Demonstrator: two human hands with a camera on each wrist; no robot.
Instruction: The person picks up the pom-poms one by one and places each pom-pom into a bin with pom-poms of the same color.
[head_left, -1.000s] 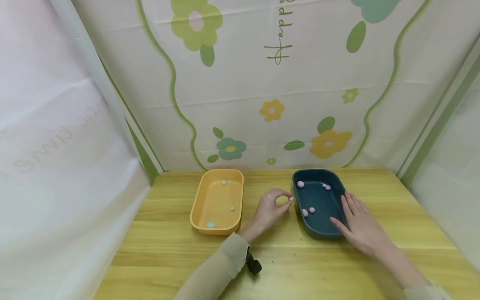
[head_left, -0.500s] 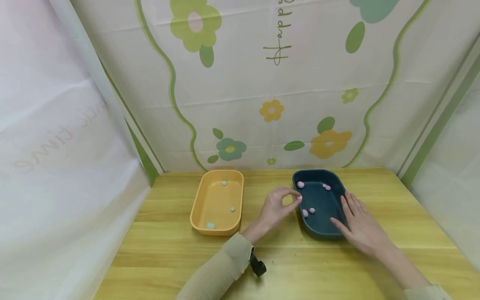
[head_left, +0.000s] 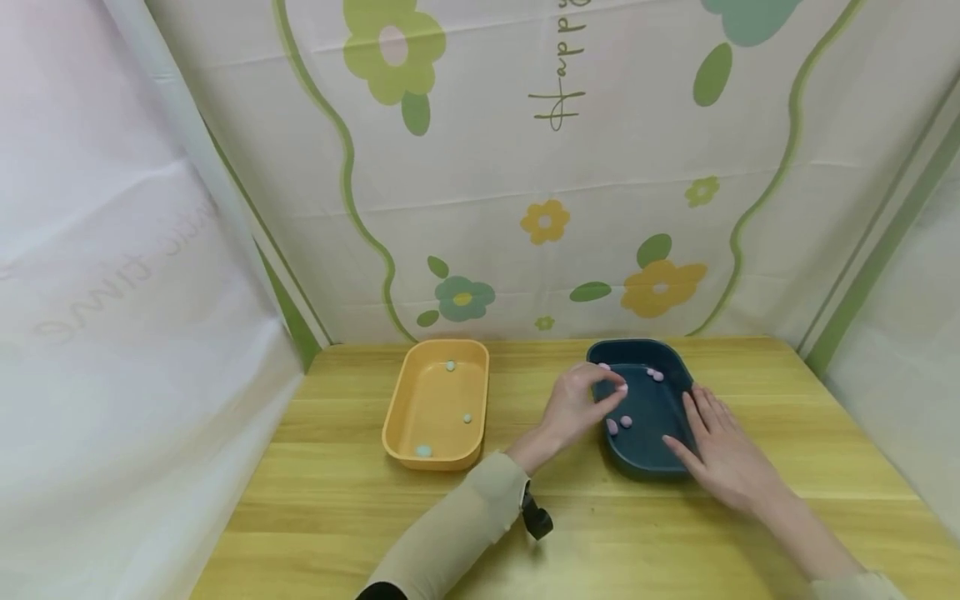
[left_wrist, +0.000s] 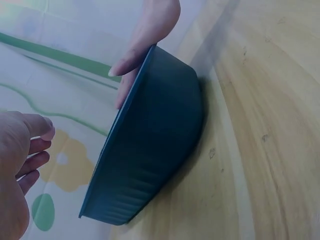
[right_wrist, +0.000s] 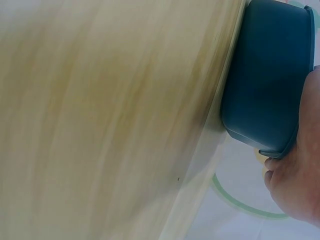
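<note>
My left hand (head_left: pixel 576 406) pinches a small pink ball (head_left: pixel 623 388) between thumb and index finger, above the left part of a dark blue tray (head_left: pixel 651 448). The left wrist view shows the pinched pink piece (left_wrist: pixel 48 134) mostly covered by the fingertips, higher than the rim. My right hand (head_left: pixel 726 460) rests on the tray's right rim with fingers extended and the thumb reaching over the inside. Several pink balls lie in this tray, among them one ball (head_left: pixel 626 422) near the left wall and another (head_left: pixel 657 377) toward the back.
Left of the blue tray stands a yellow tray (head_left: pixel 435 408) holding 3 pale green pieces, one of them (head_left: pixel 423 451) near its front. Both trays sit on a wooden table (head_left: pixel 322 500). A flower-printed cloth (head_left: pixel 480 167) hangs behind the table, with white cloth on both sides.
My left hand has moved right with the pink ball, from beside the blue tray's left rim to over its inside. My right hand has stayed on the rim.
</note>
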